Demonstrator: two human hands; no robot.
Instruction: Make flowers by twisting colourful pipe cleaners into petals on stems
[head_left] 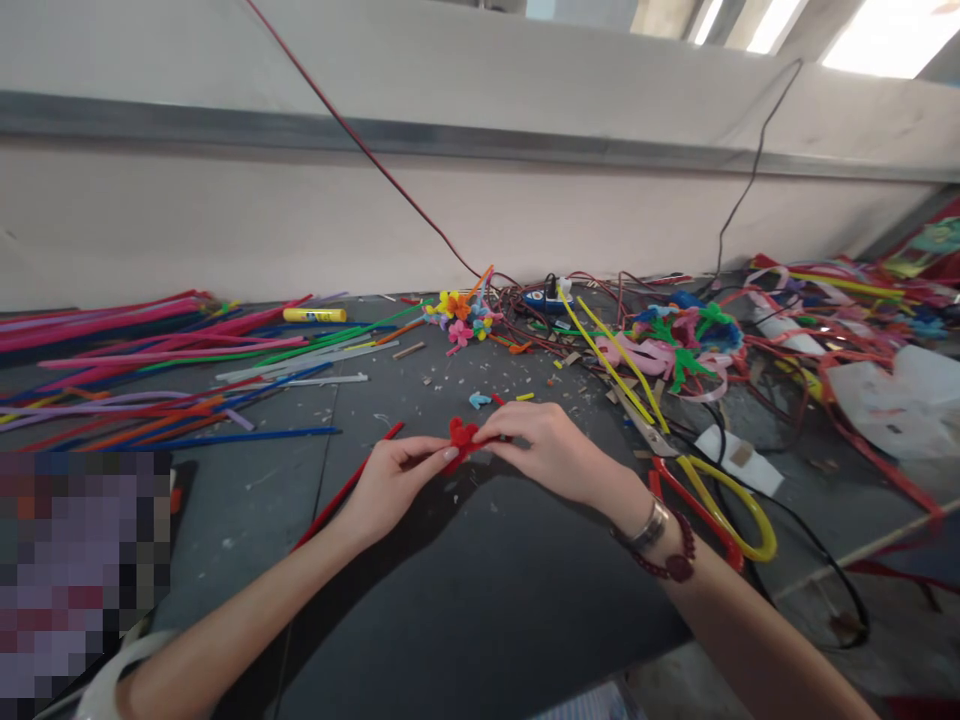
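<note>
Between my two hands is a small red pipe cleaner flower (463, 434), held just above the dark table. My left hand (394, 478) pinches its left side between thumb and finger. From the right, my right hand (551, 445) grips it with closed fingertips. A red pipe cleaner (345, 492) slants across the table behind my left hand and forearm. Just beyond the flower lie a small light-blue piece (479, 400) and a short yellow piece (524, 397). Farther back sits a cluster of colourful pipe cleaner flowers (459, 320).
Pipe cleaners (172, 345) in many colours spread over the left side, near a yellow tube (315, 315). Scissors (720, 505) with red and yellow handles lie by my right wrist. Cords, a blue power strip (547, 298) and finished-looking fuzzy pieces (679, 340) crowd the back right.
</note>
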